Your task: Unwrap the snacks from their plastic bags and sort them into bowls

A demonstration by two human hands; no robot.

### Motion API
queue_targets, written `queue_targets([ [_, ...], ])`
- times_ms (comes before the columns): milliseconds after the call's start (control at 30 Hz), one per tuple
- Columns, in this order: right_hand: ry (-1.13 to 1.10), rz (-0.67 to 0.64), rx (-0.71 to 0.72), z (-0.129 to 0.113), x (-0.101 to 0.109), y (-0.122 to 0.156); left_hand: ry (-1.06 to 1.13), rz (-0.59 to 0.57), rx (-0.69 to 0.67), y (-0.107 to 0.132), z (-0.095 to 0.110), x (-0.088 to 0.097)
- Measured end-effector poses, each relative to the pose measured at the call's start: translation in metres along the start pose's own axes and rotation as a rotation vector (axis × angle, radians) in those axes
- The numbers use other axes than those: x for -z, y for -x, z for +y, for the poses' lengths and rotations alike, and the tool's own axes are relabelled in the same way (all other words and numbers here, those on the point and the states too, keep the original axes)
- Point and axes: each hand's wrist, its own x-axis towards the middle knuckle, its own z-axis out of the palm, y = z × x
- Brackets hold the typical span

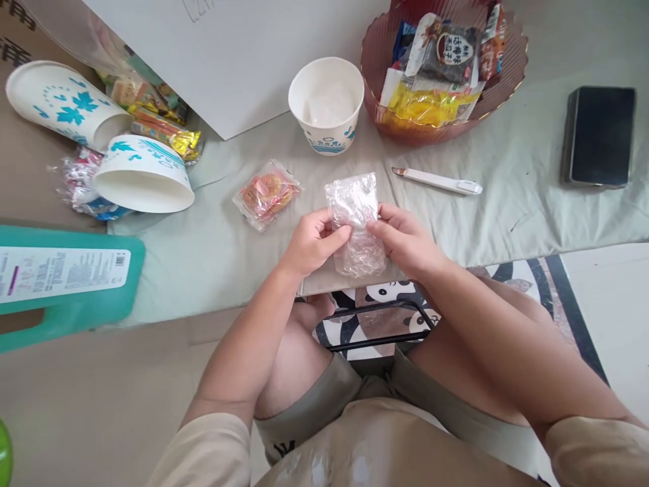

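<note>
My left hand (313,238) and my right hand (404,237) both pinch a crinkled clear plastic packet (353,215), one on each side edge, holding it upright above the front edge of a pale green cloth (507,196). What is inside the packet is pale and hard to make out. A second small packet (266,193) with orange-pink snacks lies flat on the cloth just left of my left hand. An upright white paper cup (326,103) with blue print stands behind the held packet.
A ribbed brown bowl (499,91) full of snack packs sits at the back right. A white utility knife (437,180) lies in front of it, with a dark phone (601,135) far right. Two tipped paper cups (136,172) and wrappers lie left, near a teal container (65,281).
</note>
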Motion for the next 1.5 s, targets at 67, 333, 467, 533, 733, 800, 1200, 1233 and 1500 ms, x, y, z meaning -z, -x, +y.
queue_targets([
  [67,0.036,0.006,-0.028,-0.003,-0.001,0.0,0.036,0.001,0.02,0.001,0.0,0.003],
  [333,-0.047,0.023,0.04,-0.003,-0.003,0.0,0.214,0.006,-0.017,-0.001,-0.005,0.005],
  [467,-0.03,0.101,0.13,-0.005,0.0,0.0,0.264,0.019,-0.099,-0.003,-0.002,0.005],
  [533,0.052,0.09,0.164,-0.011,0.003,0.001,0.274,-0.01,-0.071,-0.005,-0.002,0.007],
  [733,0.524,0.124,0.316,-0.014,0.007,0.001,0.078,-0.02,-0.084,-0.011,-0.007,0.004],
  [800,0.535,0.161,0.329,-0.005,0.006,-0.004,0.097,0.02,-0.092,-0.012,-0.007,-0.002],
  [1200,0.242,0.264,0.468,-0.014,0.017,-0.031,-0.373,0.633,-0.479,-0.04,0.058,0.023],
  [1233,0.226,0.305,0.469,-0.015,0.02,-0.033,-0.511,0.684,-0.533,-0.054,0.075,0.026],
  [1500,0.106,0.395,0.505,-0.026,0.024,-0.048,-1.501,0.191,-0.054,-0.157,0.13,0.015],
])
